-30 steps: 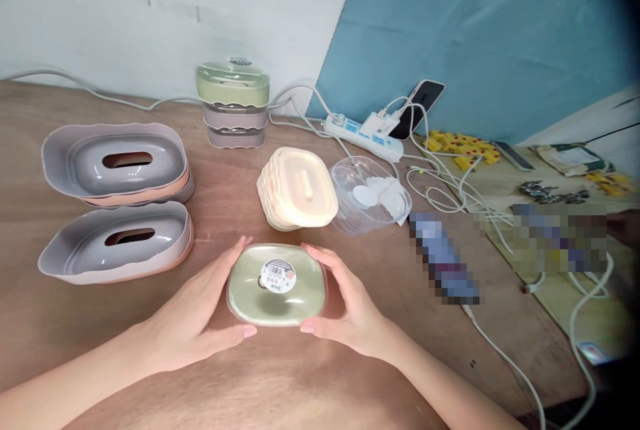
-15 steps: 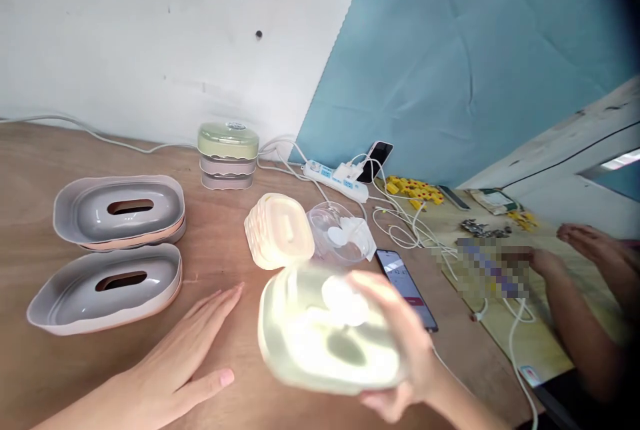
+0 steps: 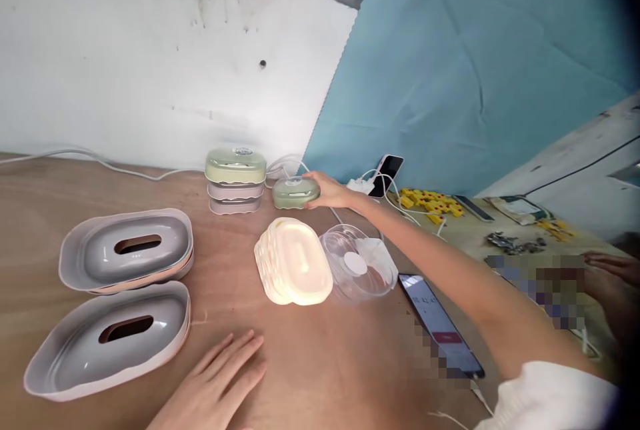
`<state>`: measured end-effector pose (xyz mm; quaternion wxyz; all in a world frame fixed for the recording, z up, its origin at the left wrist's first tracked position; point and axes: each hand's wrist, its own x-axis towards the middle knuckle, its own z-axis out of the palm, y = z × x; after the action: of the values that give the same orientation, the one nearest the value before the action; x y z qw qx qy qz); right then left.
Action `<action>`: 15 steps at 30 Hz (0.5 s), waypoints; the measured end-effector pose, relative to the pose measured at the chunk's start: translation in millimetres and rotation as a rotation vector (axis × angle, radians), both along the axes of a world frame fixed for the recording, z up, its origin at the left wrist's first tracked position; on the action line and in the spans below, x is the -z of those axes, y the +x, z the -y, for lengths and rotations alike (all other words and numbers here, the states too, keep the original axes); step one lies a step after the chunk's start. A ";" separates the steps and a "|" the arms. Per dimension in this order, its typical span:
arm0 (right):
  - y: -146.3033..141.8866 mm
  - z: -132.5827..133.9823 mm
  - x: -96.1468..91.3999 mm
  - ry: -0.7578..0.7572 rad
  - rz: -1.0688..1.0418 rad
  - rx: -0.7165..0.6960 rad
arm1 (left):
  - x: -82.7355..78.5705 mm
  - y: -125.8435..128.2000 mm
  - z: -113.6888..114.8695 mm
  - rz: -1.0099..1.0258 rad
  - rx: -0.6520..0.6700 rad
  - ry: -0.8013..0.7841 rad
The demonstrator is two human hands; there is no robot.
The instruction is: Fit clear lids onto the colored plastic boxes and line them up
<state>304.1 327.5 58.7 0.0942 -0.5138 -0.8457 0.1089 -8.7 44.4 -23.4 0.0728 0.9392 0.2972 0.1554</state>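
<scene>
My right hand [image 3: 327, 191] reaches far across the wooden table [image 3: 320, 363] and is closed on a small green lidded box [image 3: 295, 193], which sits on the table just right of a stack of similar boxes [image 3: 235, 181] with a green one on top. My left hand [image 3: 220, 383] lies flat on the table near the front edge, fingers spread, holding nothing. A stack of cream lids [image 3: 294, 261] and clear containers [image 3: 356, 263] lie between the two hands.
Grey-and-pink oval trays [image 3: 125, 253] [image 3: 107, 337] lie at the left. A phone [image 3: 440, 333] lies by my right arm. A propped phone [image 3: 386, 173], cables and yellow pieces [image 3: 425, 203] are at the back right. Another person's hand [image 3: 610, 270] shows at the right edge.
My right hand lifted the green box from in front of me and carried it to the back beside the stack. My left hand let go and now rests flat.
</scene>
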 end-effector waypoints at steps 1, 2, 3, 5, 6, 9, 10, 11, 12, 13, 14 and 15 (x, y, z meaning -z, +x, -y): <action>-2.7 -2.3 6.4 -0.012 0.012 -0.002 | 2.1 0.5 -1.5 -0.002 0.007 0.037; -5.2 -3.7 11.7 -0.031 0.029 0.001 | 4.5 0.9 -2.8 -0.001 0.014 0.082; -7.6 -4.7 16.3 -0.055 0.048 0.007 | 6.9 1.3 -3.9 0.000 0.017 0.130; -12.0 -6.8 22.7 -0.110 0.086 0.025 | 10.5 2.0 -5.7 -0.005 0.015 0.202; -13.7 -7.9 24.3 -0.135 0.103 0.034 | 11.3 2.3 -6.4 -0.008 0.015 0.221; -14.6 -8.6 19.1 -0.186 0.130 0.055 | 9.7 2.8 -7.1 -0.002 0.021 0.238; -13.1 -6.4 13.1 -0.193 0.131 0.060 | 8.0 2.9 -6.8 0.006 0.020 0.244; -10.9 -2.0 5.1 -0.186 0.122 0.064 | 6.1 2.9 -6.1 0.009 0.020 0.246; -7.9 5.3 -4.5 -0.159 0.103 0.066 | 3.9 3.0 -5.2 0.015 0.019 0.251; -4.5 15.9 -15.1 -0.116 0.078 0.066 | 1.7 3.1 -4.0 0.022 0.014 0.257; -0.9 30.1 -25.9 -0.038 0.039 0.063 | -0.4 3.3 -2.8 0.022 0.007 0.259; 2.7 47.9 -36.0 0.048 0.009 0.048 | -2.2 3.6 -1.6 0.024 0.004 0.264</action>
<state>306.7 279.6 94.7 0.1051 -0.5321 -0.8359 0.0840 -5.1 45.9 -21.1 -0.0475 0.9393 0.2714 0.2044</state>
